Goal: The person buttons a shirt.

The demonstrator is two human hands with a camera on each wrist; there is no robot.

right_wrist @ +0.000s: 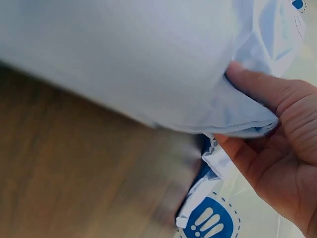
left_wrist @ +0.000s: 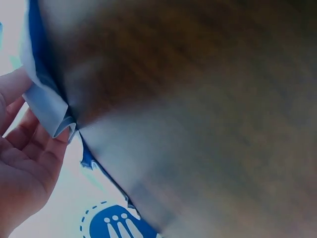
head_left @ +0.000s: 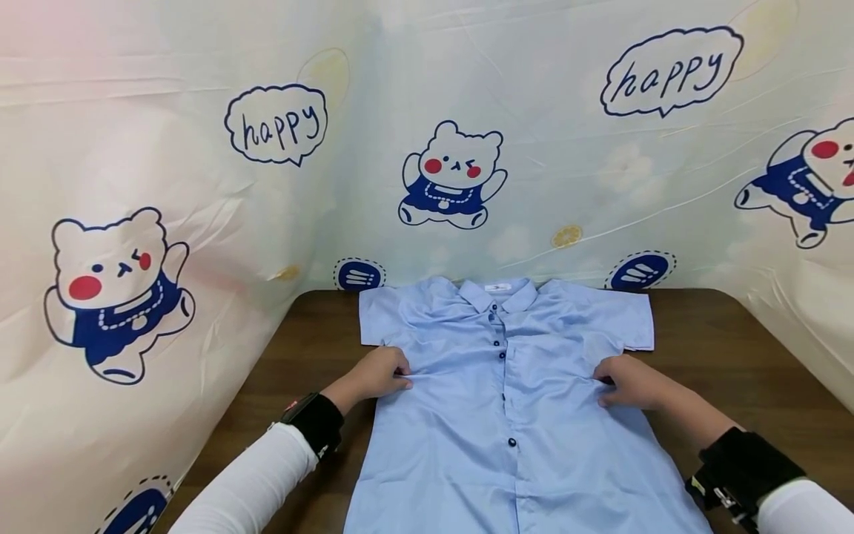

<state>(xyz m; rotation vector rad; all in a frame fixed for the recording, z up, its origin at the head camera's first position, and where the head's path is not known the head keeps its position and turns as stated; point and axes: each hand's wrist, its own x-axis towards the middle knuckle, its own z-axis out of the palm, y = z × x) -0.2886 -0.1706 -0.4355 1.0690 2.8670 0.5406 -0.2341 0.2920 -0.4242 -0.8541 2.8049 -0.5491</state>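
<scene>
Shirt (head_left: pixel 454 415) lies front-up on the counter (head_left: pixel 303 334); your left hand (head_left: pixel 380 373) and right hand (head_left: pixel 632 382) pinch its sides; this seems the gripping step; next likely calls for even tension.

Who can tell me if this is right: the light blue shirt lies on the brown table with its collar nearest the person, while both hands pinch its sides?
Not quite: the head view shows the collar at the far edge of the brown table, not the near side. The rest holds: light blue shirt on it, left hand and right hand pinching its sides.
</scene>
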